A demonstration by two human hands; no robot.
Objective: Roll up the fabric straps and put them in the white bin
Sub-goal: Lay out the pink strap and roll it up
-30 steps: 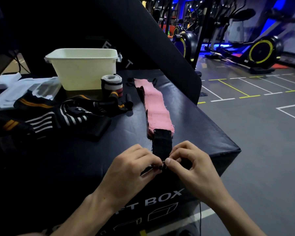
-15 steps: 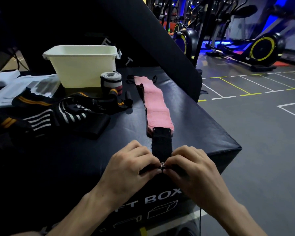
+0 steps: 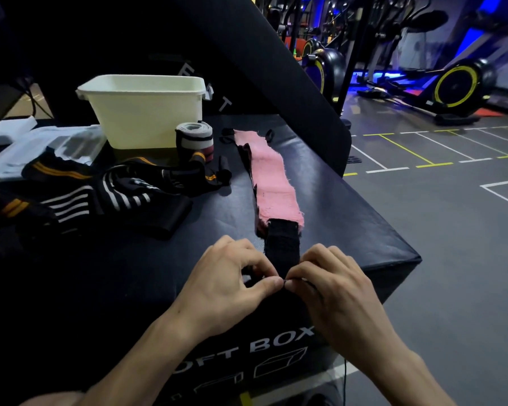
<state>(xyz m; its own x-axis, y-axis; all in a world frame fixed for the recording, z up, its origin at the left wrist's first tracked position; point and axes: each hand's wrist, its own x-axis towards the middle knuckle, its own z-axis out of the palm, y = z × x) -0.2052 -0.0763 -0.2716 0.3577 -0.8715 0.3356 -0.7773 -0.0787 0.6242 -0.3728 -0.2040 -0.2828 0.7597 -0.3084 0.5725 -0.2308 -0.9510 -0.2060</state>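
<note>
A pink fabric strap [image 3: 273, 183] lies stretched along the black soft box [image 3: 349, 218], its black near end [image 3: 282, 244] pointing at me. My left hand [image 3: 226, 285] and my right hand [image 3: 332, 291] meet at that black end, thumbs and forefingers pinching its folded edge at the box's front. The white bin [image 3: 147, 112] stands at the back left. A rolled grey strap [image 3: 194, 139] stands upright just right of the bin.
Loose black straps with white and orange stripes [image 3: 79, 194] lie in a heap on the left. White foam pieces [image 3: 15, 148] sit at the far left. A black slanted pad [image 3: 276, 68] rises behind. Gym bikes [image 3: 452, 83] stand on the floor to the right.
Both hands have stayed at the strap's black end, fingers closing in tighter over its edge. The strap's black part looks slightly shorter in front of my fingers.
</note>
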